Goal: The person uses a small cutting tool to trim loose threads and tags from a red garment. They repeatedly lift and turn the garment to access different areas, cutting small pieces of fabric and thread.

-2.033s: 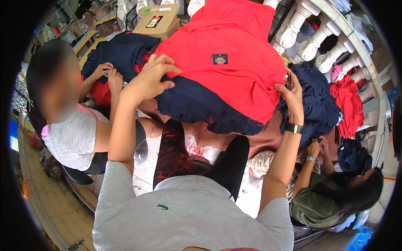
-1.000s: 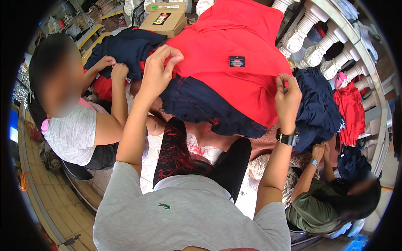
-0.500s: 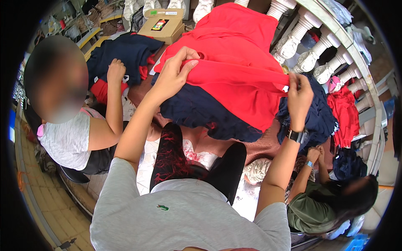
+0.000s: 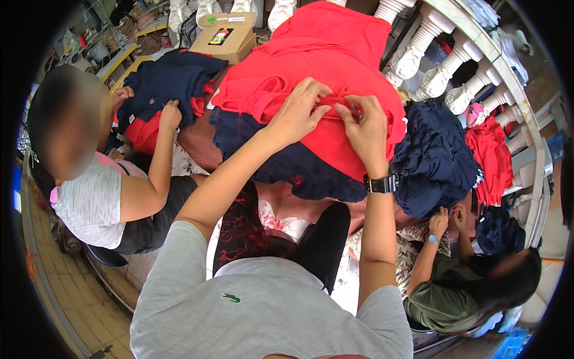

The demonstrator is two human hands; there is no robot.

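Note:
A large red garment (image 4: 335,57) is spread over the table in front of me, on top of dark navy cloth (image 4: 239,134). Both my hands work close together on a raised fold of the red fabric. My left hand (image 4: 301,110) pinches the fold between thumb and fingers. Just to its right, my right hand (image 4: 363,122), with a black watch on the wrist, has thumb and fingertips closed on the same fold. Whether a small tool or thread sits between the fingers is too fine to make out.
A navy garment pile (image 4: 439,155) lies to the right, with red cloth (image 4: 490,158) beyond it. A cardboard box (image 4: 230,42) stands at the back left. A person on the left handles navy cloth (image 4: 167,78); another person sits at the lower right. White balusters (image 4: 430,45) line the far side.
My hands have come together from holding a red edge stretched wide; the right moved left and the left moved right. The left person's second hand now shows at the navy cloth.

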